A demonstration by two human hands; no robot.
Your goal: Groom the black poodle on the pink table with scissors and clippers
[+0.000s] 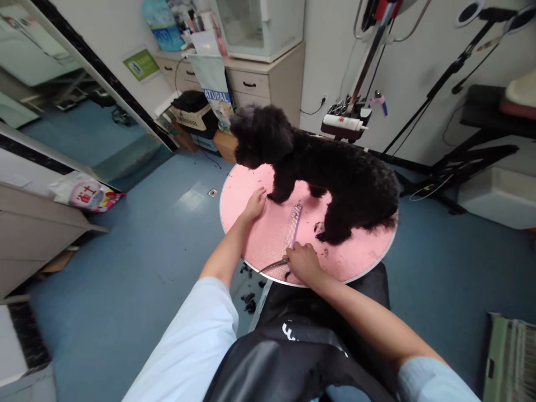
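Pink rubbery top on the round desk [368, 254] is probably giving the black dog [330, 167] some footing. The left hand [254, 205] is lying flat and open by its front paw, arm stretched out, likely steadying things. The right hand [304, 262] is curling its grip around scissors [274, 264] at the near edge, touching a purple comb [293, 224].

Blue floor [159, 234], cream drawer cabinet [268, 81], black basket [193, 109], perhaps a treat packet [86, 192], black folding stand [469, 162], green crate [511, 357].
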